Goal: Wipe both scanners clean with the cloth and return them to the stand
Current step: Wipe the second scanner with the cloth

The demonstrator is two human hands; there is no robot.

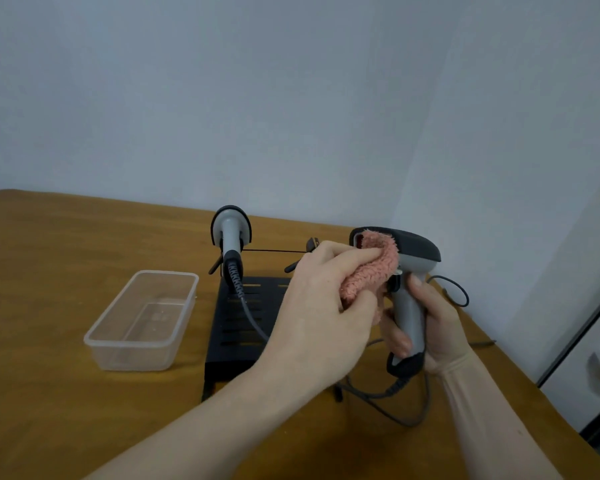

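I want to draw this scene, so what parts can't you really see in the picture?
All in the head view:
- Front window of the held scanner: covered by the pink cloth.
- Its trigger: behind the cloth and the right hand.
- Right part of the black stand: hidden by the left hand.
- Front of the scanner on the stand: faces away.
- Cable ends: under the arms.

Pink cloth (368,271) — grey-black scanner (413,268), black stand (236,327).

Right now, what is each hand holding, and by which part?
Right hand grips the grey-and-black handheld scanner by its handle; left hand holds the fuzzy pink cloth, bunched against the scanner's head.
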